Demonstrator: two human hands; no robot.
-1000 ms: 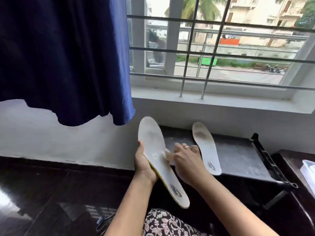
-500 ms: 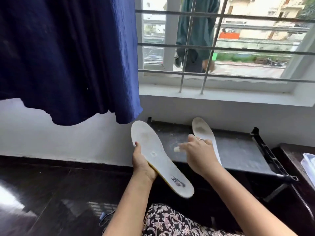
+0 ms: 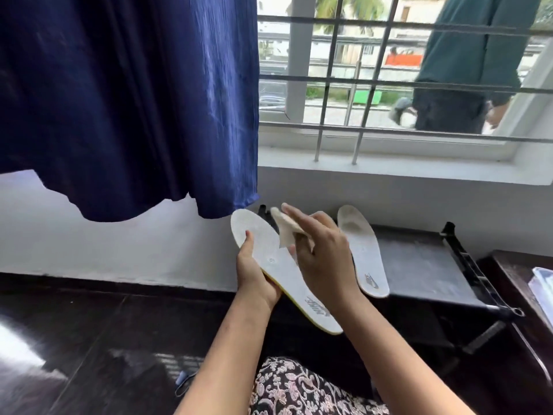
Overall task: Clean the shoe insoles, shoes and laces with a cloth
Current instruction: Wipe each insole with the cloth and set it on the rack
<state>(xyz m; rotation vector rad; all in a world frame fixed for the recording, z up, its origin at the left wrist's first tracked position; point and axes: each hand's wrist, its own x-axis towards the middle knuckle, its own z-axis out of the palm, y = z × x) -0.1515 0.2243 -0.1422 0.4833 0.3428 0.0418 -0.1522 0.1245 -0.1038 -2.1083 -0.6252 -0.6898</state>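
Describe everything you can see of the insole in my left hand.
The held insole is white, with a finely dotted top, a grey logo at the heel and a yellow underside edge. The left hand grips its middle, thumb on top. Its toe points away, raised. The right hand holds a cloth over it.

The nearer insole (image 3: 269, 259) is white with a yellow edge and grey logo; the other insole (image 3: 363, 250), by the rack (image 3: 419, 265)'s left edge, is off-white, smudged grey. Cream cloth (image 3: 287, 232); deep blue curtain (image 3: 134, 100); grey-topped, black-framed rack; black garment (image 3: 299, 390) with pale floral print.
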